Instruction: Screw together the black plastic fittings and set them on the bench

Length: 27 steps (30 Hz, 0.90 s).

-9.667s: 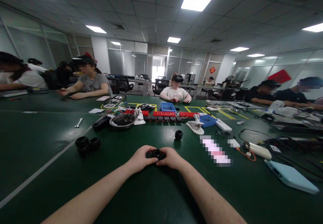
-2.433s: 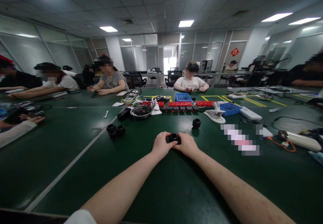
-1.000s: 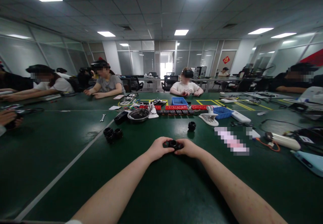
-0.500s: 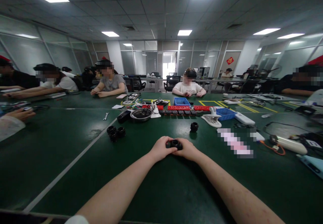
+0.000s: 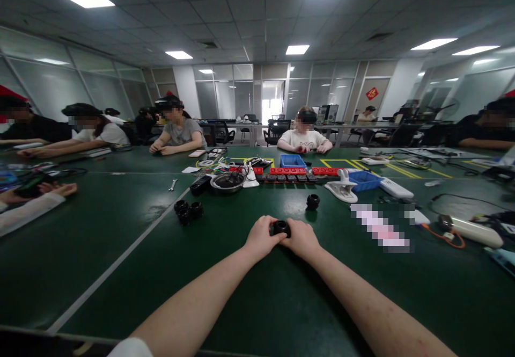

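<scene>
A round black part (image 5: 281, 227) with a hole in its top is held between both hands over the green table; its exact kind is not clear. My left hand (image 5: 262, 237) closes on its left side, with the thumb along the near face. From the other side, my right hand (image 5: 300, 237) grips it, fingers wrapped round the back. One similar black part (image 5: 313, 202) stands just beyond my right hand. To the left sits a cluster of such black parts (image 5: 188, 211), close together.
Farther back are a metal bowl (image 5: 227, 182), a red strip (image 5: 287, 170), a blue bin (image 5: 365, 180) and a white clamp-like stand (image 5: 341, 188). A wrench (image 5: 173, 185) lies at left. A co-worker's hands (image 5: 52, 189) are at the left edge; other people sit around the table.
The round black part looks turned a little between my hands, which stay on it. The whole view has shifted slightly. At the left, the co-worker's hands show more.
</scene>
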Each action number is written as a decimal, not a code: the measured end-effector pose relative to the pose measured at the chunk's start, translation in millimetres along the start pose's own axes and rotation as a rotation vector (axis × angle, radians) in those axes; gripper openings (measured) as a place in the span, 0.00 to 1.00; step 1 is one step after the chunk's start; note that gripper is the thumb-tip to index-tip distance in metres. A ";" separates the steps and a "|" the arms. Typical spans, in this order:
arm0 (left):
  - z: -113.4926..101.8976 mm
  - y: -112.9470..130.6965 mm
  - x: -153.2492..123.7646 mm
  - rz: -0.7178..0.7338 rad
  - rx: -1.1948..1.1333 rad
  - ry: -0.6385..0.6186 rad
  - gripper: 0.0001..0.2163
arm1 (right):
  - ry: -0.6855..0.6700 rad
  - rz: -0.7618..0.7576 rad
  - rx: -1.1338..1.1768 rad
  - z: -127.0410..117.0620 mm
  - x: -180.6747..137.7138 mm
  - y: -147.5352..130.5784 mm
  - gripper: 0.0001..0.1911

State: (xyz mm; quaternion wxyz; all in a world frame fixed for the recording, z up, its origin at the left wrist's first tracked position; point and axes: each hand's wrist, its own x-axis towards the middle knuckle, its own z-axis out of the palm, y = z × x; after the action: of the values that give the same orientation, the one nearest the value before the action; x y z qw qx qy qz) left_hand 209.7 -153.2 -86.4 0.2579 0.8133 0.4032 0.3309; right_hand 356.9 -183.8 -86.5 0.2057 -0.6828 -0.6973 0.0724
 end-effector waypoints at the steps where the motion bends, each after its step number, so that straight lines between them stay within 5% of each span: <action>1: 0.6 -0.4 -0.1 -0.003 0.002 0.006 0.15 | 0.006 -0.002 -0.005 -0.2 -0.6 -1.4 0.15; 6: -5.6 -2.6 0.4 0.056 -0.035 -0.071 0.16 | -0.072 -0.121 0.085 -9.6 -1.6 5.5 0.27; 16: -13.1 -0.9 0.2 0.106 -0.076 -0.155 0.16 | -0.231 -0.197 0.303 -14.0 2.6 21.6 0.15; 27: 3.6 -4.8 -1.1 -0.002 -0.016 0.010 0.15 | 0.006 -0.002 0.108 5.5 1.6 5.3 0.17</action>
State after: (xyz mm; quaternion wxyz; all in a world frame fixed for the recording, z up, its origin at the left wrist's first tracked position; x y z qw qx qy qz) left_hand 209.6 -152.1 -92.4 0.2627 0.8092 0.4027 0.3378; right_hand 359.6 -180.9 -93.2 0.2445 -0.6701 -0.6925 0.1076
